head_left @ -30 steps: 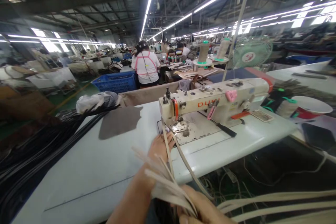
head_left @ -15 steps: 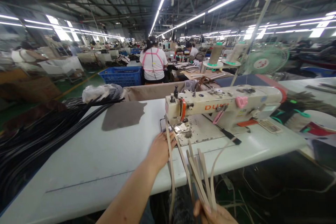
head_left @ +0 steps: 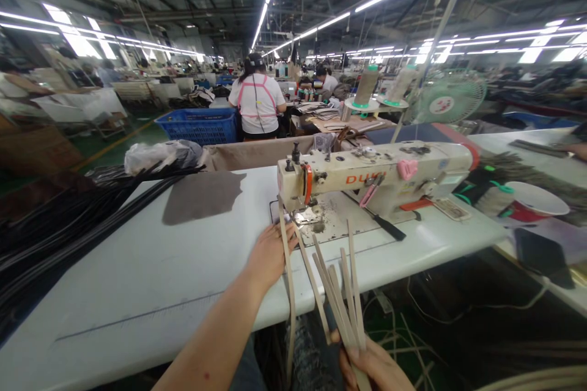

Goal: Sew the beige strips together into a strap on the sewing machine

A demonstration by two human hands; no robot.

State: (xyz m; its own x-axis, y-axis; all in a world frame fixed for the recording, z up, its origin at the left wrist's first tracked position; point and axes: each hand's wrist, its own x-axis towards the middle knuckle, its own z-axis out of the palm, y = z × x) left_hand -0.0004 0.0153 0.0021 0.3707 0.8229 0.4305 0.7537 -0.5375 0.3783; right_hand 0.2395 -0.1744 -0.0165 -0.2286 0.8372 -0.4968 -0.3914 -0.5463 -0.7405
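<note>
Right hand: below the table's near edge, closed firmly around the lower part of a bundle of beige strips; the free ends fan upward.
Change: the bundle has swung from leaning across the left forearm to standing near upright, apart from that arm — in judgement, this leaves the left hand's work area unobstructed.
Loose strips: a left strip and a right strip run from the needle area over the near edge. The right strip's lower end is beside the right fingertips; contact cannot be confirmed.
Left hand: palm down on the table, fingers extended and together just before the needle area, the left strip crossing in front of them. Position is unchanged. Whether the fingertips pinch anything cannot be told.
Sewing machine: on the right half of the table, needle end facing left.
Black-handled tool: on the table, beneath the machine arm.
Grey-brown flat piece: near the table's far left corner — black strips lie along the left edge.
Beyond far edge: thread cones, green fan, blue crate, seated co-worker.
</note>
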